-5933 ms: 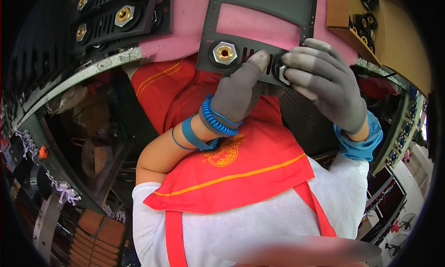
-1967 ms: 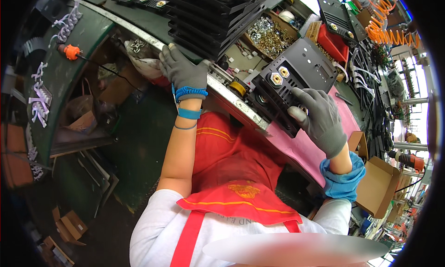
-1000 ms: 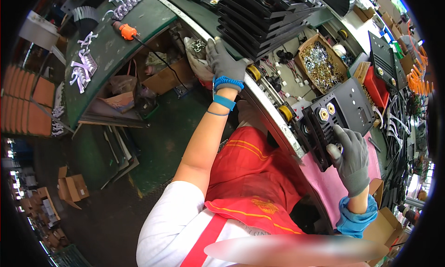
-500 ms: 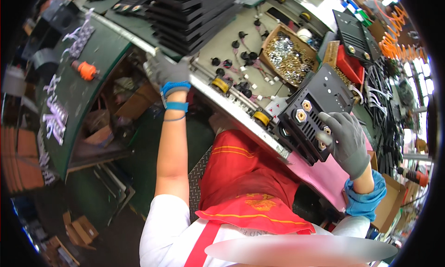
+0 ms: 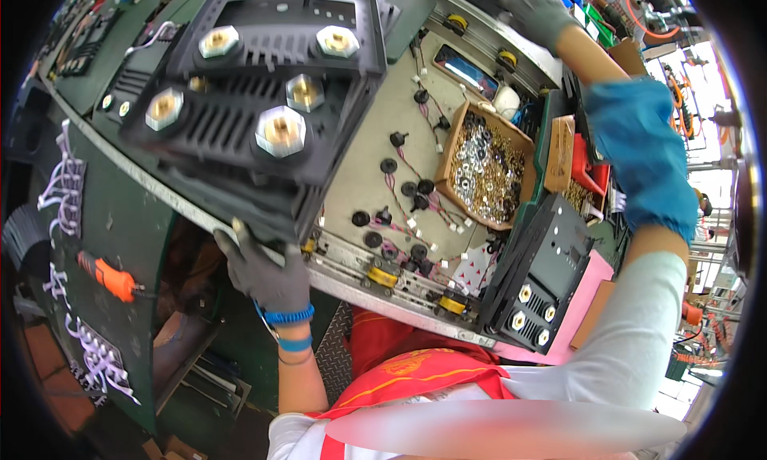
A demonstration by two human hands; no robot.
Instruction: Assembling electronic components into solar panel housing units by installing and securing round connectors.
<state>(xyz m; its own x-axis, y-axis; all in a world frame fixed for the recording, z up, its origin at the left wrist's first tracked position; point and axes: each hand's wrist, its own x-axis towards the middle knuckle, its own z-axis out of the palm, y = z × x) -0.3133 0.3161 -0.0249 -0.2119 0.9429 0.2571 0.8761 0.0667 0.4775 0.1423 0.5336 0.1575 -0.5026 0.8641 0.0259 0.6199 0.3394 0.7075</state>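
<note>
My left hand (image 5: 268,270), in a grey glove, is at the near metal rail beside the foot of a tall stack of black slotted panels (image 5: 232,152). Its fingers are spread, and some seem to touch the lowest panel. Large hexagonal fittings with brass centres show on the stack. My right hand (image 5: 537,14), also grey-gloved, reaches out to the far side of the bench with its fingers stretched and nothing visible in them; the fingertips are blurred. Another black panel assembly (image 5: 543,272) with several brass fittings stands at the right on a pink sheet (image 5: 587,300).
A cardboard box (image 5: 487,164) of washers and brass nuts sits mid-bench. Black round parts with wires (image 5: 411,190) lie beside it. A phone (image 5: 466,70) and a red bin (image 5: 590,168) are beyond. On the left table lie an orange-handled tool (image 5: 112,278) and white connector strips (image 5: 68,184).
My right hand has left the black panel assembly at the right and reached to the far side. My left hand stays by the stack. The view has shifted, so the stack looms larger.
</note>
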